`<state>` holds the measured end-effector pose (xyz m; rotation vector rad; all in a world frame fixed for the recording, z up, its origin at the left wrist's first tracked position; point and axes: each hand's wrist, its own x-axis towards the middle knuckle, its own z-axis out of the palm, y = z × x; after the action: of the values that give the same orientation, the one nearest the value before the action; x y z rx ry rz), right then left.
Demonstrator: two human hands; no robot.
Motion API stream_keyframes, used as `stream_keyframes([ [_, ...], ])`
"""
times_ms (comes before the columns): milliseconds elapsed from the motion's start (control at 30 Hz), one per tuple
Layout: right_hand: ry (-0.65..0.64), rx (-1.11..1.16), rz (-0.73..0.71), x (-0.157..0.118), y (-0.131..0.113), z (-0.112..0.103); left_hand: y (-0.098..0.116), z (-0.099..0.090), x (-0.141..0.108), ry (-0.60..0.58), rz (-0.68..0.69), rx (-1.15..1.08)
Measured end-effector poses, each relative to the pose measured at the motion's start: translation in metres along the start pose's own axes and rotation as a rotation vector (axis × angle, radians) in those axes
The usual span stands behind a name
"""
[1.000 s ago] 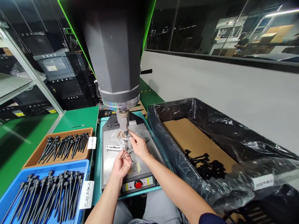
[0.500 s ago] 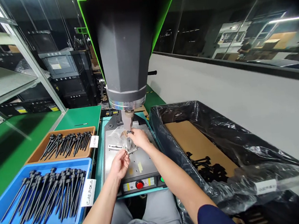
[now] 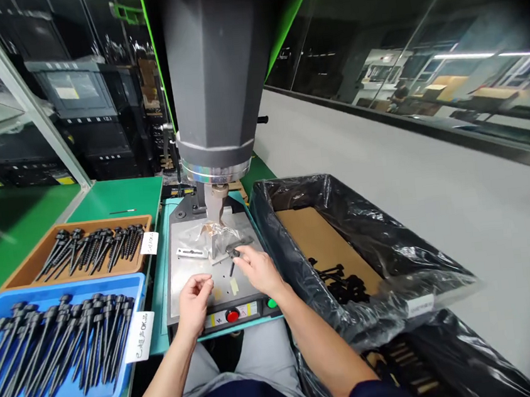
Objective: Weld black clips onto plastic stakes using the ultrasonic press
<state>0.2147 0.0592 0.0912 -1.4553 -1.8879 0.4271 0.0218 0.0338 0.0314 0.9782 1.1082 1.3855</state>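
My right hand [image 3: 259, 270] pinches a black stemmed part [image 3: 233, 253] over the right side of the metal work plate [image 3: 183, 280]. The part's thin stem points down toward the plate. My left hand [image 3: 195, 302] hovers over the plate's front left, thumb and fingers pressed together; whatever they hold, if anything, is too small to make out. Between and beyond the hands stands a metal fixture [image 3: 215, 245] with clear film around it, below the press tool [image 3: 215, 204]. A slotted metal bracket [image 3: 192, 253] lies on the plate to the left.
At the left, a blue tray [image 3: 137, 288] and an orange tray [image 3: 25, 258] hold several black stemmed parts. A red button [image 3: 232, 315] and a green button [image 3: 271, 303] are on the front panel. At the right is a box lined with black plastic [image 3: 367, 232], with black parts on cardboard.
My right hand has drawn back from the fixture toward me, with the black part in its fingers. My left hand has moved away from the fixture, down and left. The view has shifted.
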Motion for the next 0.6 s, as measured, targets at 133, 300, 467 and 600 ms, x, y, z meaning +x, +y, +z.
stream_keyframes([
  [133,-0.001,0.113,-0.034,-0.049,-0.005,0.003,0.011,0.012,-0.018,-0.196,0.114,0.133],
  [300,0.028,0.081,-0.116,-0.07,-0.024,0.008,0.015,0.026,-0.027,-0.24,0.125,0.147],
  [467,0.086,0.098,-0.146,-0.075,-0.026,0.021,0.015,0.02,-0.027,-0.213,0.126,0.106],
  [600,0.111,0.126,-0.126,-0.077,-0.02,0.034,0.013,0.014,-0.028,-0.228,0.213,0.163],
])
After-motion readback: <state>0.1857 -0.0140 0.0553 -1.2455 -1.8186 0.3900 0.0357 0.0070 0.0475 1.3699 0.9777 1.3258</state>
